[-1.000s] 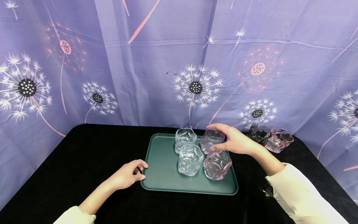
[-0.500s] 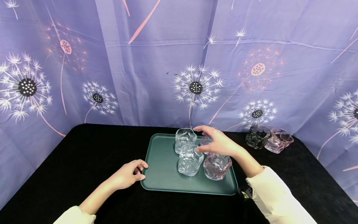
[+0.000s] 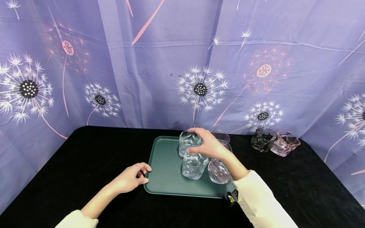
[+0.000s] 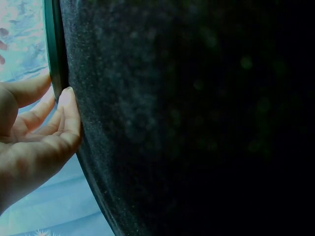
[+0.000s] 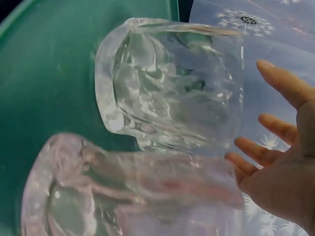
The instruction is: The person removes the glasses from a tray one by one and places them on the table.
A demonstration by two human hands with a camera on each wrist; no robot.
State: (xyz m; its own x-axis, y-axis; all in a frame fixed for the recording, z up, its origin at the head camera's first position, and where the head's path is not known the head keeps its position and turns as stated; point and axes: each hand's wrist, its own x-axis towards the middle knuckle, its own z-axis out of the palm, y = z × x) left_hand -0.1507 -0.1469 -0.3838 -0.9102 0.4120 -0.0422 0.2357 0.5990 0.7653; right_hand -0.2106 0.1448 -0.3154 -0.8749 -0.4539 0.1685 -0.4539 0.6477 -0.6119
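Observation:
A green tray (image 3: 168,180) carries two clear glasses and two pink-tinted ones, all wavy-sided. My left hand (image 3: 132,179) holds the tray's left rim with thumb and fingertips; the left wrist view shows the fingers (image 4: 71,115) at that rim. Over the clear glasses, my right hand (image 3: 206,145) has its thumb and fingers spread wide. It partly hides the back clear glass (image 3: 186,144) and the front clear glass (image 3: 194,169). The right wrist view shows a gap between the fingertips and a clear glass (image 5: 172,88). My right arm partly covers the front pink glass (image 3: 218,172) and back pink glass (image 3: 222,136).
At the back right of the black-covered table (image 3: 114,145) stand a dark grey glass (image 3: 262,141) and another pink glass (image 3: 285,144), side by side. A purple dandelion-print curtain (image 3: 154,79) closes off the back and sides.
My right hand has moved left, from above the pink glasses to above the clear ones. The dark grey glass is uncovered again. My left hand and the tray have stayed put.

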